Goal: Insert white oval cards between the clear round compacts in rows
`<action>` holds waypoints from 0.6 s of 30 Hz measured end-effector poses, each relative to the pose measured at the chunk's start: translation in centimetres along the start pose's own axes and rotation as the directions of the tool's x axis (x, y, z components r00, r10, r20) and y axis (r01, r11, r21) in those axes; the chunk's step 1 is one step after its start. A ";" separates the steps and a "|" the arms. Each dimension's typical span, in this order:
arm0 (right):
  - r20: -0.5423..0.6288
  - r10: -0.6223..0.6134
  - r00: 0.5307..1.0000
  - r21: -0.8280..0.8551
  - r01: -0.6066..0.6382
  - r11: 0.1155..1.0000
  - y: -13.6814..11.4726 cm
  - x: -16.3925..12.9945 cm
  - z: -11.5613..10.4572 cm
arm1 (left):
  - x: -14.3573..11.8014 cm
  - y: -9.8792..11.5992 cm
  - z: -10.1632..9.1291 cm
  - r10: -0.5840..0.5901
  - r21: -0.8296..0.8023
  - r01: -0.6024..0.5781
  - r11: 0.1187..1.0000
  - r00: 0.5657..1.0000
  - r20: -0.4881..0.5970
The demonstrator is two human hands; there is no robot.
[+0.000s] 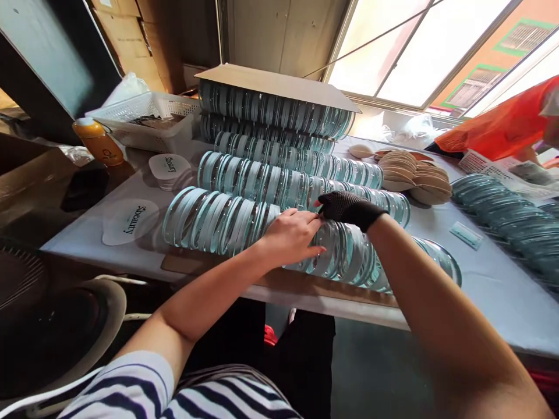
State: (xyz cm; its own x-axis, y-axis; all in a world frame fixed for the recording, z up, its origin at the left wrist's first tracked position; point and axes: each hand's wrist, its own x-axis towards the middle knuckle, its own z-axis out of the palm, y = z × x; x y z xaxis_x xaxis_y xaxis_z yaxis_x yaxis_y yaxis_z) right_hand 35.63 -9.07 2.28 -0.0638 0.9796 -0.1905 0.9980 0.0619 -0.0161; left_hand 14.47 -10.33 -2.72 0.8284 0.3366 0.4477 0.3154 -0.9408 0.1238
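Both hands are down on the nearest row of glass discs (218, 221) — round, clear, greenish-edged pieces standing on edge and leaning against one another along the front of the white table (502, 291). The left hand (292, 235), bare, lies palm-down over the middle of that row, fingers spread loosely across the rims and not closed around any single disc. The right hand (349, 208), in a black mesh glove, sits just beyond it, touching the discs at the same spot; its fingertips press into the stack, though whether they pinch one disc I cannot tell from here. The two hands meet almost knuckle to knuckle. Behind this row run more rows of the same discs (283, 160), stepping back to a taller pile capped by a sheet of cardboard (279, 84). To the left lie white printed labels (130, 220) and a small stack of them further back (170, 169), beside an orange bottle (98, 141) and a white basket (148, 119). Off to the right — a heap of tan round pads (414, 171), another run of discs (502, 209), and someone in an orange sleeve (502, 128) at the far corner.
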 end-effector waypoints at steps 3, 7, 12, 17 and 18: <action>0.142 -0.140 0.980 0.060 0.133 0.989 0.8 2.2 -0.2 | -0.2 -0.2 0.5 0.017 -0.006 -0.017 1.000 0.999 -0.035; 0.197 -0.268 0.943 0.116 0.249 0.962 1.2 2.2 0.2 | -0.4 -0.5 0.2 0.017 0.001 -0.017 1.000 1.000 -0.020; 0.194 -0.217 0.957 -0.039 0.229 0.973 0.3 2.4 0.2 | -0.3 -0.5 0.2 0.002 0.018 -0.002 1.000 1.000 -0.001; -0.087 -0.218 0.972 0.024 0.221 0.975 -0.5 -1.2 -0.4 | -0.2 -0.4 0.1 -0.019 0.013 0.019 1.000 1.000 0.016; -0.159 -0.206 0.966 0.090 0.222 0.971 -0.8 -2.8 0.0 | -0.2 -0.4 0.1 -0.023 0.010 0.023 1.000 1.000 0.019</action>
State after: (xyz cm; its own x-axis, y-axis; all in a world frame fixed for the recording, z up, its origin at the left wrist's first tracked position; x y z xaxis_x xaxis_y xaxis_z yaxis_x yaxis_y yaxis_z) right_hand 34.98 -11.84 2.86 -0.2665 0.9635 -0.0249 0.9544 0.2602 -0.1464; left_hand 14.20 -10.02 -2.92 0.8295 0.3585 0.4282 0.3386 -0.9326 0.1249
